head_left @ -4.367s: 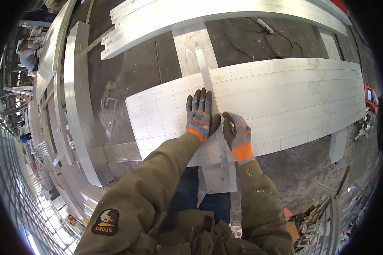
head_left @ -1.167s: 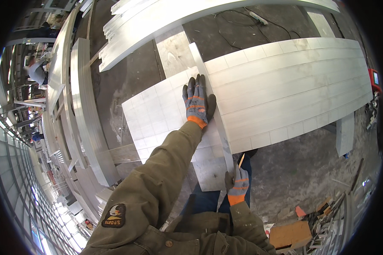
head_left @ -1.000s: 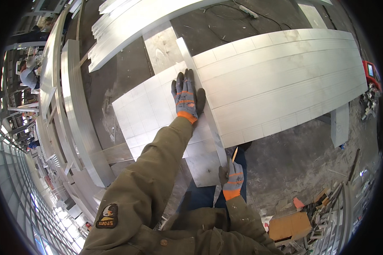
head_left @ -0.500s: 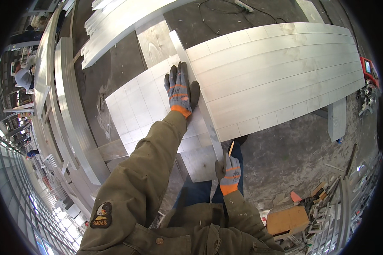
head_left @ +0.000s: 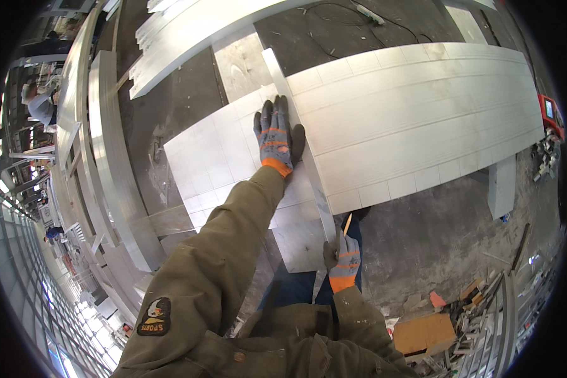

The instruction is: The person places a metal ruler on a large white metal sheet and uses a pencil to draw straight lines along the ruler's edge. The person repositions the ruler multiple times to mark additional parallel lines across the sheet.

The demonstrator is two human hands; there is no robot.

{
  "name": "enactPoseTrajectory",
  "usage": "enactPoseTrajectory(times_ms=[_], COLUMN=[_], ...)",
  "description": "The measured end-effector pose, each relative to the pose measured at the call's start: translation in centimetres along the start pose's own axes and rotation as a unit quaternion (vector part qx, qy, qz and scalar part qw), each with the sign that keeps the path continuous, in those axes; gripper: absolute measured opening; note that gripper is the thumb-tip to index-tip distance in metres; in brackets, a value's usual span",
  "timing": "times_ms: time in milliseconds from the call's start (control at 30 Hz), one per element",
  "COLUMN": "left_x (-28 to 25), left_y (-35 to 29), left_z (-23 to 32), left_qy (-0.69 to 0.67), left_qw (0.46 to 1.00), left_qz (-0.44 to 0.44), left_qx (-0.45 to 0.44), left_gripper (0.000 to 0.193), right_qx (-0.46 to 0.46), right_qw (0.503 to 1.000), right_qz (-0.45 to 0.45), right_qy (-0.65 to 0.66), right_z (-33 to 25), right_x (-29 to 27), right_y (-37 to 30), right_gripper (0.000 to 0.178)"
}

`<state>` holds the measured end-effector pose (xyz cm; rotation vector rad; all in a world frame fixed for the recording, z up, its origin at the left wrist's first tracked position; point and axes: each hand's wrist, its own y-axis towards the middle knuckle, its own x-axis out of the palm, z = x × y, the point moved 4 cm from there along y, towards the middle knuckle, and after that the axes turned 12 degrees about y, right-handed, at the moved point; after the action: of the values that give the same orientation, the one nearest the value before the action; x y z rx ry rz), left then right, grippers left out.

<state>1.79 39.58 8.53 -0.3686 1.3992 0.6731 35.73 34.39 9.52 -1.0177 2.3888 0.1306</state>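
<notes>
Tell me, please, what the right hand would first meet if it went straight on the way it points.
The right hand would probably meet the near edge of the pale metal bars, just beyond the pencil-like stick it holds, though depth is unclear.

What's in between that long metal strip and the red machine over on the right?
In the head view, pale metal bars laid side by side stretch between the strip and the red machine.

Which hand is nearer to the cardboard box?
The right hand: it's at the near end of the metal bar, up and left of the box in view. The left hand is farther up, around the bar's middle.
</notes>
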Motion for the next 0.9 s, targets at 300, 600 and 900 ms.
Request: enactPoseTrajectory(times_ms=[300,600,900], left_x=[0.0,0.5,0.6], left_y=[0.0,0.1,-0.1], left_z=[0.0,-0.1,-0.3], left_qy=[-0.003,0.029,0.022], left_qw=[1.0,0.999,1.0], left_qz=[-0.015,-0.02,-0.019], left_qx=[-0.008,-0.003,0.002], left_gripper=[0.078,0.08,0.08], right_qx=[-0.002,-0.034,-0.01], right_qw=[1.0,0.999,1.0], right_qz=[0.002,0.022,0.016], right_qy=[0.0,-0.005,-0.001], right_z=[0.4,0.6,0.9], right_x=[0.3,0.4,0.5], right_y=[-0.1,-0.3,-0.5], right_gripper=[0.053,0.053,0.052])
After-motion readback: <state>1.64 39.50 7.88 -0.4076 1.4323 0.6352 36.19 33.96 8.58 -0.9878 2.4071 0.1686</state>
